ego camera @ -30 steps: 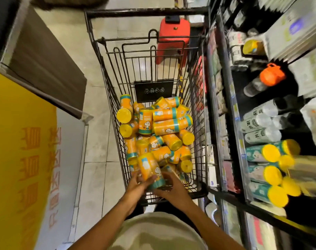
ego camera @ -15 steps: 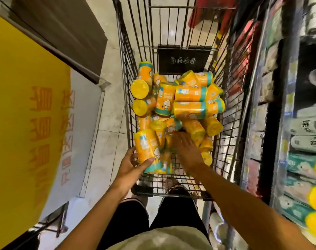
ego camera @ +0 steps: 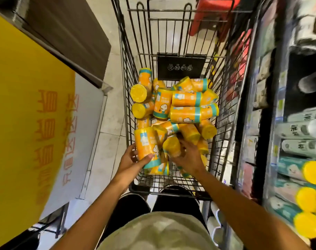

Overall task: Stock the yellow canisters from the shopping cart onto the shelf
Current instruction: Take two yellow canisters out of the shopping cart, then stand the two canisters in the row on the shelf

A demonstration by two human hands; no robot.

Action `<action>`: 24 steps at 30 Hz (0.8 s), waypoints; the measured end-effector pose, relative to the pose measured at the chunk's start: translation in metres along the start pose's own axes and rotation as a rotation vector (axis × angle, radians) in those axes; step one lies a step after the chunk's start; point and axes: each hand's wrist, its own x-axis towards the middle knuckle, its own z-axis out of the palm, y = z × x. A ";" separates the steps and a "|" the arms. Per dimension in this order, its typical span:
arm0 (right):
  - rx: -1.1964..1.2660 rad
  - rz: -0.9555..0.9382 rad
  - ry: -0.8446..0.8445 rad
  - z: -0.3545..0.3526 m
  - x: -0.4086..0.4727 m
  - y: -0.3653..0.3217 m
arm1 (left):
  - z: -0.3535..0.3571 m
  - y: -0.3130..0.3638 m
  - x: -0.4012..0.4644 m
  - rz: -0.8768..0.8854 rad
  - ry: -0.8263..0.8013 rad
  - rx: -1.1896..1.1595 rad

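Since half a second ago, the right hand (ego camera: 188, 157) has curled round a second canister (ego camera: 172, 146); the left hand (ego camera: 131, 162) grips one canister (ego camera: 147, 145), both inside the shopping cart (ego camera: 224, 109). Roughly twenty remain piled, the blur preventing exact counting, so the shelf (ego camera: 272, 134) awaits nearly everything.

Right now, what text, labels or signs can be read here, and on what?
None reads for certain.
Yellow-and-white sign: orange Chinese characters, upside down, blurred.
Black cart placard: four round icons, no words.
Yellow canisters: label print too small.
Shelf bottles: characters blurred.
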 end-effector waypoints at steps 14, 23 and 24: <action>1.372 0.385 0.133 -0.029 -0.116 -0.101 | -0.029 0.048 -0.062 0.082 -0.236 -0.061; 1.762 0.118 0.198 0.036 -0.183 -0.152 | -0.075 0.048 -0.081 0.096 -0.579 -0.098; 1.791 0.102 0.205 0.043 -0.194 -0.160 | -0.081 0.046 -0.083 0.086 -0.622 -0.094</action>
